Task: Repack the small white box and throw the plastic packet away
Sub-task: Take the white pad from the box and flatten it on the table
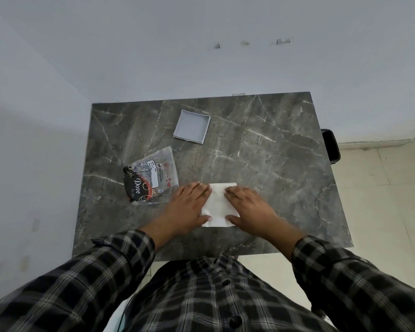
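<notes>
A white square item (218, 204), the small box or its paper wrapping, lies near the front of the dark marble table (273, 164). My left hand (189, 207) lies flat on its left side. My right hand (249, 209) presses flat on its right side, thumb at the near edge. Neither hand grips it. A shallow white tray-like box half (192, 125) lies open side up toward the back of the table. A clear plastic packet (151, 174) with a black "Dove" label sits left of my left hand, not touched.
A black bin (331, 146) stands on the floor just beyond the table's right edge. White walls close in the back and left. Pale floor tiles lie to the right. My checked shirt fills the bottom of the view.
</notes>
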